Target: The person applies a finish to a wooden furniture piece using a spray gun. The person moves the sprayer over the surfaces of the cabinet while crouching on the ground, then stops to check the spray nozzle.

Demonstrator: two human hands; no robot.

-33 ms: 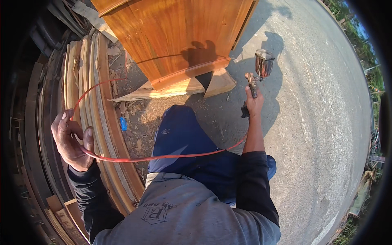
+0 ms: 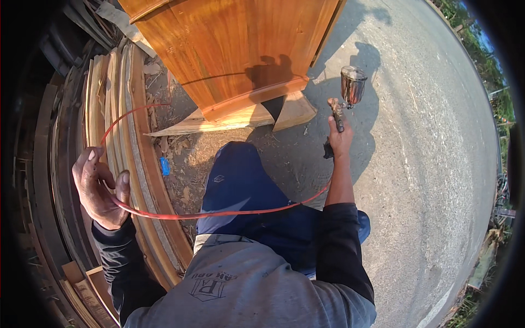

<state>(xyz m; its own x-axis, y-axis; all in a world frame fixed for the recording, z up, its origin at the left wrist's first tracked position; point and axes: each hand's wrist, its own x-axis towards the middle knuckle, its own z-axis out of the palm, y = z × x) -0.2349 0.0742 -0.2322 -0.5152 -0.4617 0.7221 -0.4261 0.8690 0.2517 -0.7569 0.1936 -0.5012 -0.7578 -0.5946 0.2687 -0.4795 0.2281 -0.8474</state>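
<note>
In my right hand point(image 2: 340, 140) is a spray gun point(image 2: 338, 116) with a shiny metal cup point(image 2: 353, 86) on top, held to the right of a varnished wooden cabinet point(image 2: 229, 60). My fingers are closed round its handle. A thin red air hose point(image 2: 219, 215) runs from near my right wrist across my lap to my left hand point(image 2: 99, 188). There it passes through the curled fingers and thumb, then goes on toward the cabinet's left side. The cabinet's lower edge rests on pieces of raw wood point(image 2: 213, 123), and my shadow falls on its orange-brown panel.
Long rough planks point(image 2: 131, 136) are stacked on my left, beside my left arm. A small blue scrap point(image 2: 164, 166) lies on the littered ground. Grey pavement point(image 2: 437, 180) stretches along the right, with greenery point(image 2: 481, 60) at its far edge.
My left hand has shifted slightly right with the hose, whose stretch across my lap hangs a little lower. The spray gun in my right hand has hardly moved.
</note>
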